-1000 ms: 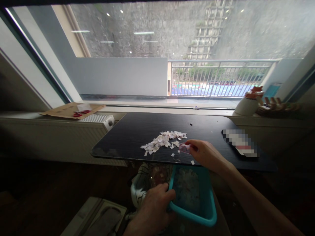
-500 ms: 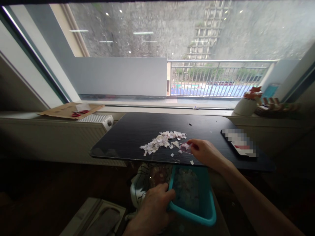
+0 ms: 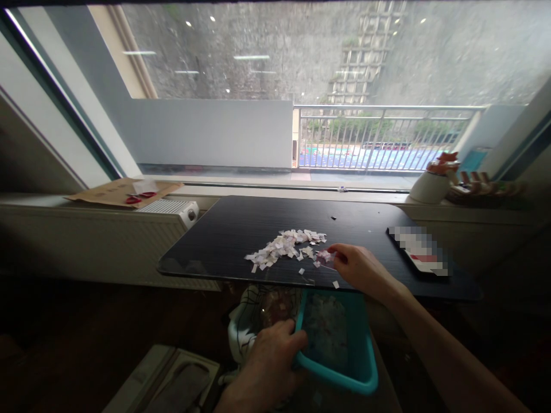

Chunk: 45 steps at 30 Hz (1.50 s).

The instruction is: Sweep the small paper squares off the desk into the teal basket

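A pile of small white and pinkish paper scraps [image 3: 286, 246] lies on the black tabletop [image 3: 241, 229]. My right hand [image 3: 359, 269] rests on the table just right of the pile, its fingers pinched on a small transparent card or plastic piece [image 3: 323, 259] among the scraps. My left hand [image 3: 269, 364] grips the near left rim of a teal plastic tray [image 3: 365, 355], held below the table's front edge. The tray holds several paper scraps.
A dark phone-like object [image 3: 419, 249] lies at the table's right. Brown cardboard with red scissors [image 3: 123, 194] sits on the sill above a white radiator [image 3: 172, 209]. A white pot [image 3: 430, 186] stands at the right sill. A patterned bag [image 3: 249, 321] sits under the table.
My right hand has shifted slightly up and left toward the pile with the small piece. The left hand and tray have hardly moved.
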Each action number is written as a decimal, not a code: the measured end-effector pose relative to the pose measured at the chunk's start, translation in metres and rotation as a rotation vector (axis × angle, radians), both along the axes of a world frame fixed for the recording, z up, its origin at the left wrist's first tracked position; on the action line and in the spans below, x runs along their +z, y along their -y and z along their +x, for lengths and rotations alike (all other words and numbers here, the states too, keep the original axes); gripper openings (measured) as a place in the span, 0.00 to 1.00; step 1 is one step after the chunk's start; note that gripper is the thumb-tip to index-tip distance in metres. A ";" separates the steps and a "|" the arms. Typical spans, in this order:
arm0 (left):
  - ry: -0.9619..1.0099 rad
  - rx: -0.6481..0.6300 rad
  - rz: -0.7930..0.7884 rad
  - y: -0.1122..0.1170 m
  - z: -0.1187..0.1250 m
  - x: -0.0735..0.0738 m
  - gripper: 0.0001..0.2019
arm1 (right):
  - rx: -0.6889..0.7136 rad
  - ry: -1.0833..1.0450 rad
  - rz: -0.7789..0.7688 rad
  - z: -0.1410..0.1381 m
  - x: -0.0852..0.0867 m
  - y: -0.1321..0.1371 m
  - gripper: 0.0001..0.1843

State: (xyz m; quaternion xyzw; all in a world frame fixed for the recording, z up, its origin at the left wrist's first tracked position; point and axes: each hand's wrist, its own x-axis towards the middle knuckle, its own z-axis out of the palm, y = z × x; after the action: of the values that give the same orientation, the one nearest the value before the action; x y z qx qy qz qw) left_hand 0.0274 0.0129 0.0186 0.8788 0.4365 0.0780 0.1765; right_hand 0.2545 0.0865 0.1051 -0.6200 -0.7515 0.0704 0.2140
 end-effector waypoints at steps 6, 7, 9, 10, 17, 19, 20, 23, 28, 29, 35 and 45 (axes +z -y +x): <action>-0.017 -0.006 0.010 0.000 0.001 0.001 0.08 | -0.015 -0.005 0.021 -0.002 0.002 0.005 0.17; -0.025 -0.007 0.009 0.000 0.001 0.002 0.08 | -0.007 -0.016 0.022 -0.003 0.002 0.006 0.17; -0.043 -0.007 -0.001 0.001 0.001 0.003 0.07 | 0.005 -0.041 0.011 -0.007 0.002 0.007 0.17; -0.053 -0.007 -0.008 0.001 0.001 0.003 0.07 | 0.014 -0.057 0.001 -0.009 0.002 0.007 0.17; -0.062 -0.003 -0.023 0.001 0.000 0.001 0.08 | 0.129 -0.086 -0.051 -0.019 0.000 0.007 0.17; -0.057 -0.002 -0.023 0.001 0.000 0.001 0.08 | 0.107 -0.046 -0.068 -0.017 0.002 0.009 0.17; -0.052 -0.002 -0.023 0.001 0.000 0.001 0.07 | 0.097 -0.029 -0.073 -0.015 0.003 0.010 0.16; -0.035 -0.004 -0.019 0.001 0.001 0.001 0.07 | 0.083 -0.002 -0.060 -0.010 0.006 0.011 0.16; -0.033 -0.001 -0.011 0.001 0.001 0.001 0.07 | 0.011 0.054 -0.009 -0.007 0.006 0.008 0.18; -0.034 -0.001 -0.011 0.001 0.001 0.001 0.07 | -0.008 0.065 0.000 -0.006 0.005 0.007 0.18; -0.066 -0.001 -0.025 0.002 0.002 0.003 0.07 | 0.033 0.015 0.001 -0.002 -0.002 0.006 0.18; -0.011 -0.004 0.014 0.002 0.001 -0.002 0.08 | 0.071 -0.049 -0.010 -0.008 -0.002 0.008 0.17</action>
State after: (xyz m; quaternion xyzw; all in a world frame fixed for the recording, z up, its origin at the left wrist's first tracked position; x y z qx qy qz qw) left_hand 0.0280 0.0112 0.0168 0.8813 0.4352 0.0759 0.1679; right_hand 0.2466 0.0790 0.1030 -0.5923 -0.7671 0.0968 0.2265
